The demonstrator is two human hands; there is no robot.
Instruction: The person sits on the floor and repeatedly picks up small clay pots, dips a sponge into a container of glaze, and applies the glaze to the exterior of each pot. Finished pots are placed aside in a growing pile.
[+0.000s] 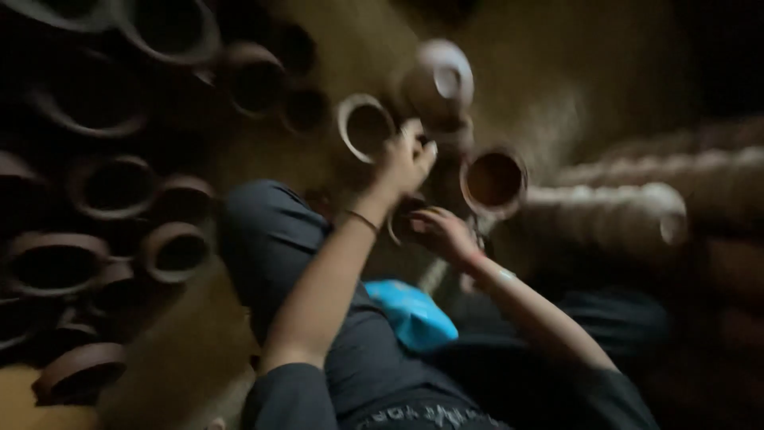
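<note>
My left hand (407, 159) is up by a round brown clay pot with a pale rim (364, 126), fingers curled at its edge, maybe to steady it. My right hand (442, 232) cups a small dark clay cup (402, 220) just below. It's blurry, so I can't tell how tight either grip is. More brown clay pots (111, 187) sit in rows to the left
</note>
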